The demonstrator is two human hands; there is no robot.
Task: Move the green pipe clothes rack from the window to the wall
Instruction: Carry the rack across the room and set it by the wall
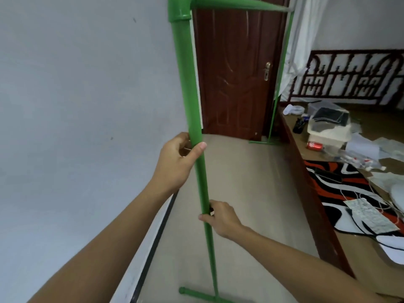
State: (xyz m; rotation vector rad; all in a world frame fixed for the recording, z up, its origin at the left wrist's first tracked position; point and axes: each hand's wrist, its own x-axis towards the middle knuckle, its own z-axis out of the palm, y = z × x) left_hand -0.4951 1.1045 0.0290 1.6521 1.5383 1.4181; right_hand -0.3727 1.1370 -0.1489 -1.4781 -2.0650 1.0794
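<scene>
The green pipe clothes rack (188,84) stands upright close beside the pale wall (76,95). Its near post runs down the middle of the view to a foot bar on the floor, and its top rail reaches back to a far post in front of the door. My left hand (177,162) is wrapped around the near post at mid height, thumb across the front. My right hand (223,217) grips the same post lower down, from the right side.
A dark brown door (236,73) is shut behind the rack. A bed (317,193) with a wooden frame runs along the right, strewn with a patterned blanket, a plastic box, papers and a red can. Beige floor lies between wall and bed.
</scene>
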